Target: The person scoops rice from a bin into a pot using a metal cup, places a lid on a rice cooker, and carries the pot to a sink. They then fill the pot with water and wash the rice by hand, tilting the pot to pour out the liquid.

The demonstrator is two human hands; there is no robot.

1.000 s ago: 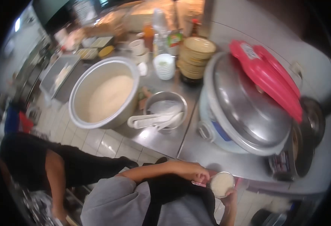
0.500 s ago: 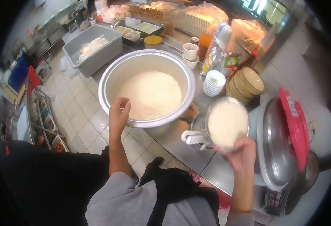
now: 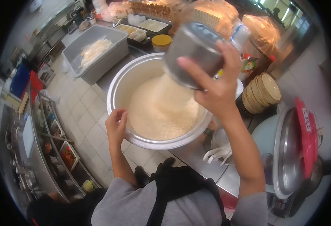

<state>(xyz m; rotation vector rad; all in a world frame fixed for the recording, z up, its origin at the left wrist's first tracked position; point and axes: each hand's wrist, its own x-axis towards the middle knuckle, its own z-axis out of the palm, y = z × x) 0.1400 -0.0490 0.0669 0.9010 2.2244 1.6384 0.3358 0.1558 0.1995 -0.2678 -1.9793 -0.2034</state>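
A tilted metal pot (image 3: 197,52) is gripped in my right hand (image 3: 218,77), thumb and fingers around its side and base. White rice grains (image 3: 165,96) stream from its lowered mouth into the big round metal cooking pot (image 3: 114,81). Loose rice covers the bottom of that pot. My left hand (image 3: 116,126) is at the pot's near-left rim, fingers curled in toward the thumb, with nothing visible between them.
A grey plastic tub (image 3: 109,62) with pale bags stands behind at left. Right of the pot are stacked tan plates (image 3: 261,94), a metal container with white handles (image 3: 218,152) and a red lid (image 3: 304,135). A yellow-lidded tub (image 3: 161,42) sits behind. A dark-clothed person (image 3: 67,209) is at lower left.
My right hand has lifted the rice-filled metal pot from the right side and tipped it over the big pot, so rice now falls. The dark-clothed person has shifted lower in view.
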